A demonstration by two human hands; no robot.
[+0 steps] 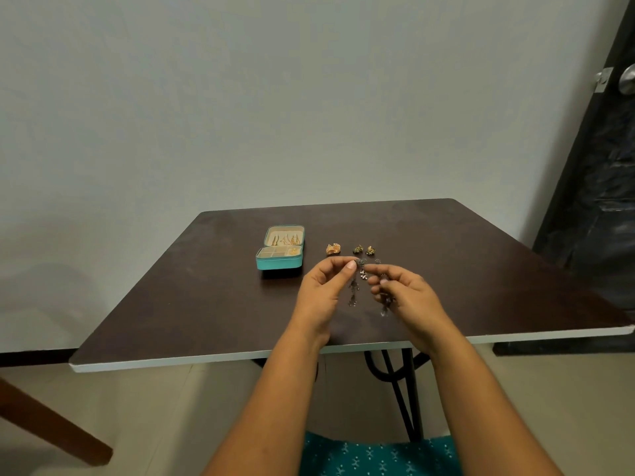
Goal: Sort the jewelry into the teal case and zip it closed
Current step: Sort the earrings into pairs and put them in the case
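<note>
Both hands are raised over the dark table (171, 304), fingertips almost meeting. The left hand (323, 290) pinches the top of a small silver dangling earring (361, 269) between thumb and forefinger; the right hand (405, 293) curls its fingers round another dangling piece (385, 305) that hangs below them. Just beyond the fingertips lie an orange pair (333, 249) and two dark gold earrings (364, 250). Farther beyond the left hand and out to its left sits the teal case (280, 252), open, gold pieces inside.

Single head-worn view, forward and down over the table (481, 269) (wide-angle; close)
</note>
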